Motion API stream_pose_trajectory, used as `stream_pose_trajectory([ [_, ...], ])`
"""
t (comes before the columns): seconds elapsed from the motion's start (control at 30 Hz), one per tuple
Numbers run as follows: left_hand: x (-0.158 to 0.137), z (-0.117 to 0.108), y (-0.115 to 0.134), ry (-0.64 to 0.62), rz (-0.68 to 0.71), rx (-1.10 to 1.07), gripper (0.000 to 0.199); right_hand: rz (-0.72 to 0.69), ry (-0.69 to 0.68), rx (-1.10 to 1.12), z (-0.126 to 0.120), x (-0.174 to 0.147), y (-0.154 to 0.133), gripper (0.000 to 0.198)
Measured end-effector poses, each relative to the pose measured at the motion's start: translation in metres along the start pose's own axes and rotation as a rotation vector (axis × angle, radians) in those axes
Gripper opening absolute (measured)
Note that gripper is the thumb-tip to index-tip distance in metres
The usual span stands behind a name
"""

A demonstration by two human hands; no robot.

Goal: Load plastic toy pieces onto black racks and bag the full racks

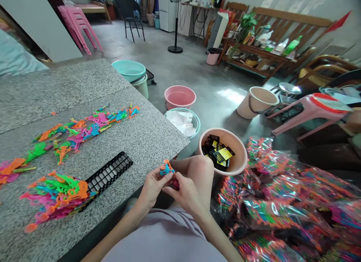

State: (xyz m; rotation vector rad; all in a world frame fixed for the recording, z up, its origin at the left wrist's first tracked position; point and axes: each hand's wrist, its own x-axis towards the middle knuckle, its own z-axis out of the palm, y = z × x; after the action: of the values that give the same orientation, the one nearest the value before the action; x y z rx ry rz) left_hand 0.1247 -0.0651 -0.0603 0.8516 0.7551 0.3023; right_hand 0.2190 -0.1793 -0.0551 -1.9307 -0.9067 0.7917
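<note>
The left hand point(151, 186) and right hand point(185, 189) pinch a small blue and orange plastic piece point(166, 169) at the lower middle of the frame. Bright pieces point(95, 129) lie on the counter point(158, 136) at the left, a pile point(80, 189) touching a black rack point(110, 172), and seem left to do, while packed clear bags point(282, 186) at the lower right look done.

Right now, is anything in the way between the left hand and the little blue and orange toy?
No, nothing I can see. The left hand touches the blue and orange toy, and the right hand is close beside it, not blocking.
</note>
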Motion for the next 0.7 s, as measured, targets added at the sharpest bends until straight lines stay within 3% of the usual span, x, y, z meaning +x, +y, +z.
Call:
stream_pose_trajectory([
  [0.07, 0.003, -0.001, 0.001, 0.035, -0.018, -0.031, 0.038, -0.045, -0.004, 0.083, -0.006, -0.002, 0.005, 0.026],
  [0.2, 0.003, -0.001, 0.006, 0.04, -0.085, -0.089, 0.037, -0.133, 0.247, 0.121, -0.015, 0.0, 0.019, 0.035],
  [0.33, 0.0, 0.005, 0.01, 0.037, -0.114, -0.132, 0.034, -0.117, 0.229, 0.244, -0.019, 0.001, 0.02, 0.037],
  [0.47, -0.005, 0.013, 0.014, 0.031, -0.104, -0.156, 0.041, -0.085, 0.226, 0.328, -0.017, -0.001, 0.008, 0.021],
  [0.7, -0.015, 0.025, 0.021, 0.049, -0.025, -0.134, 0.042, -0.09, 0.34, 0.406, -0.01, -0.008, -0.006, 0.023],
])
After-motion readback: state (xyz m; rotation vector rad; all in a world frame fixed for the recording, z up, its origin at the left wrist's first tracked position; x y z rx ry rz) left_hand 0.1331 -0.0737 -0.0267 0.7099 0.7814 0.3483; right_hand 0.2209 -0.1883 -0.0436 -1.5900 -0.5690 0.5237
